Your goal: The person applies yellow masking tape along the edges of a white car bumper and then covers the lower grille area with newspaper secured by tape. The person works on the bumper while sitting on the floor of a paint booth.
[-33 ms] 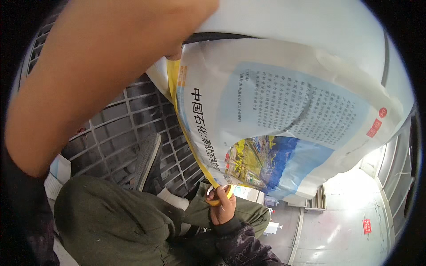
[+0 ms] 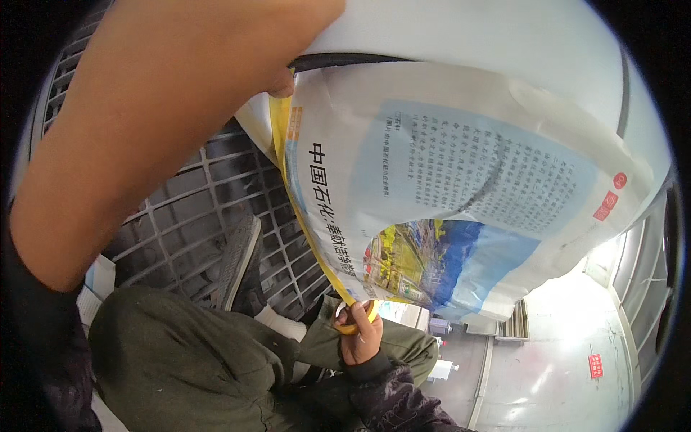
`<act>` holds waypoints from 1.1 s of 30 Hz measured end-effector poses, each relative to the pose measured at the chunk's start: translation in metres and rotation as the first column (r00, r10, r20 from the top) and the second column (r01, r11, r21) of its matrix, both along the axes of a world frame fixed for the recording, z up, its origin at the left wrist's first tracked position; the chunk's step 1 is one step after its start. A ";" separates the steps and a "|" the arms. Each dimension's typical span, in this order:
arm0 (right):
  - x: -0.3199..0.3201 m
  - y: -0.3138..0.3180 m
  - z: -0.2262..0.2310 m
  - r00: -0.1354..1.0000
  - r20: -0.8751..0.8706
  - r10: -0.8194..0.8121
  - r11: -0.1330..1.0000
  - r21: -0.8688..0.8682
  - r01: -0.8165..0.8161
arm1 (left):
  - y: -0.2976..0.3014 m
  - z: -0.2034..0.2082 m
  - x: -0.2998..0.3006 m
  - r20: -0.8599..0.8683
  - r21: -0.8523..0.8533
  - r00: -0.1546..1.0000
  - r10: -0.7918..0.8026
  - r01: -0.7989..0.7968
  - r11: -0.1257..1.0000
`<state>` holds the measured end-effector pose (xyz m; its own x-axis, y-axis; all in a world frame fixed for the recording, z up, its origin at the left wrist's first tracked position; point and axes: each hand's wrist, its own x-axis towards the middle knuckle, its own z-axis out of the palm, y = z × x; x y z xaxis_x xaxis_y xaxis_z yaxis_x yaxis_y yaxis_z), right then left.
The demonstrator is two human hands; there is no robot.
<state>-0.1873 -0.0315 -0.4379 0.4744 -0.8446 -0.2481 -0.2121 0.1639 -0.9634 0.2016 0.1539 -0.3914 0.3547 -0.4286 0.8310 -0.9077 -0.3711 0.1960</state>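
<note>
A large printed newspaper sheet [image 2: 338,122] lies against a curved white panel [image 2: 468,32]. Yellow masking tape [image 2: 299,205] runs along its left edge in a long strip. At the strip's top end, my left hand [image 2: 282,84] is mostly hidden by my raised forearm; the fingertip that shows presses on the tape, and the hand looks closed on it. Lower down, my right hand [image 2: 364,341] grips the yellow tape roll [image 2: 347,330], fingers through and around the ring. From the roll, the strip stretches up along the paper to my left hand.
Below is a metal grating floor [image 2: 176,223], where my grey shoe [image 2: 237,266] rests. My bent knees in green trousers [image 2: 180,345] fill the lower part. A folded paper [image 2: 97,284] lies at left. A red sign [image 2: 595,366] is on the pale surface at right.
My left forearm has shifted slightly left, and a bit more of the fingertip on the tape shows. My right hand with the roll has stayed in place.
</note>
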 end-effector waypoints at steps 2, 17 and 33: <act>0.009 0.004 0.002 1.000 0.010 -0.011 1.000 -0.006 0.011 | 0.003 -0.007 0.001 -0.081 -0.058 0.997 -0.001 -0.003 0.998; 0.038 0.010 0.043 0.992 0.081 -0.097 0.995 -0.004 0.098 | 0.026 -0.020 -0.016 -0.484 -0.209 0.821 -0.303 0.227 0.951; 0.021 -0.013 0.030 0.988 0.098 -0.118 0.993 0.039 0.115 | 0.000 0.042 -0.101 -0.371 -0.801 -0.487 -0.791 -0.263 0.538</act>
